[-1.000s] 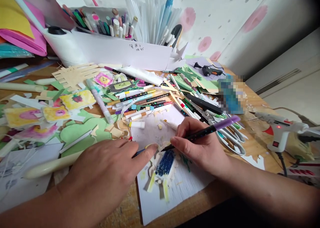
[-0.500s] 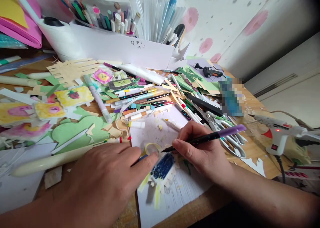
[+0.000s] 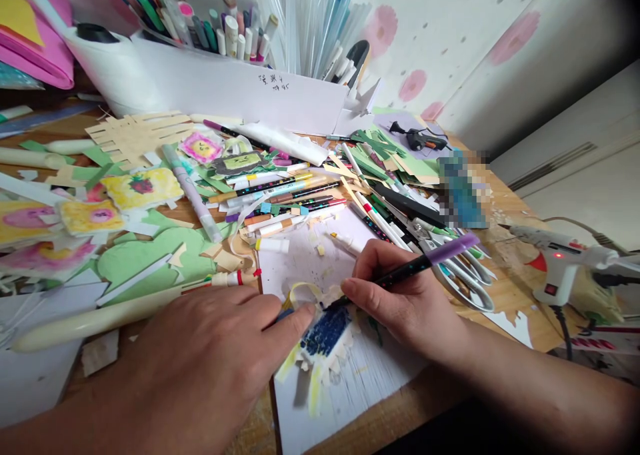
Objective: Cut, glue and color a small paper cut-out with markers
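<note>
My right hand (image 3: 400,295) is closed round a black marker with a purple end (image 3: 425,260), its tip down at the upper edge of a small paper piece with a dark blue patch (image 3: 326,332). That piece has pale yellow strips and a ragged edge, and it lies on a white board (image 3: 370,382). My left hand (image 3: 215,348) reaches in from the left, palm down, with its index fingertip pressed at the upper left of the blue patch. The other fingers are curled under, and what they may hold is hidden.
Scattered markers (image 3: 285,192) and paper scraps cover the middle. Scissors (image 3: 463,275) lie right of my right hand, with a glue gun (image 3: 560,268) beyond. Painted yellow and pink pieces (image 3: 143,187) are at left. A white box (image 3: 225,75) of pens stands behind.
The marker tip has come down from just above the piece onto its upper edge. The purple end has shifted slightly left and up. My left hand has hardly moved.
</note>
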Demonstrator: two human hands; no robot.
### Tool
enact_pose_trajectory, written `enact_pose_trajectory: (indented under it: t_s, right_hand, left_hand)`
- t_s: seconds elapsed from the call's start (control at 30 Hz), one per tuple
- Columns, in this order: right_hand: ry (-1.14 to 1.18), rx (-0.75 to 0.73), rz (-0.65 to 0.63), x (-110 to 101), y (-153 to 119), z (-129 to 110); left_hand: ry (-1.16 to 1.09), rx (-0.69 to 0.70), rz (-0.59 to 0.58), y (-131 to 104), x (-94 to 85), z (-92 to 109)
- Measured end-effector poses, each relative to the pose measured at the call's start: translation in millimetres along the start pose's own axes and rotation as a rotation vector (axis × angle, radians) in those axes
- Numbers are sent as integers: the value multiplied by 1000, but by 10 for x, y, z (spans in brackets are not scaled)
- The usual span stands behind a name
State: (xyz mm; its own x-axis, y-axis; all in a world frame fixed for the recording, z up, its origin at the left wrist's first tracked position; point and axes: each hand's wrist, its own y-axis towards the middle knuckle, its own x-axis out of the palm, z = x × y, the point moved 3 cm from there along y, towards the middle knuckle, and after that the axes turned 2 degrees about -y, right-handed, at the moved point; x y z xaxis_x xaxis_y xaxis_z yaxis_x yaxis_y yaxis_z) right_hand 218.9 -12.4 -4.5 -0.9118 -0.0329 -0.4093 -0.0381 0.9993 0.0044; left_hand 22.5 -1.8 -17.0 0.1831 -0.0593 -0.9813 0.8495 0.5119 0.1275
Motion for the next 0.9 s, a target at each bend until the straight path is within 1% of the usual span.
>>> enact_pose_trajectory:
  t_s: [0.1,0.27,0.4,0.5,0.63,0.77,0.9]
  right_hand:
    - [1,4,12,4,9,-3]
    - [-1,8,8,10,23,-7]
    - [-5,8,3,10,27,1]
    - [-8,6,18,4,24,15]
    - [-12,12,28,-7,23,31]
    - [19,43,18,-6,33,41]
    - [16,27,31,-2,35,43]
  left_hand:
    - [-10,-32,-92,1,-3,6]
    - [-9,-20,-111,24,-63,48]
    - [23,-67,-167,41,-92,69]
    - [20,-68,-171,38,-81,64]
    - [-13,-35,-151,31,-57,50]
    - [8,-82,-180,43,-89,61]
    - [-20,-92,-195,39,-92,65]
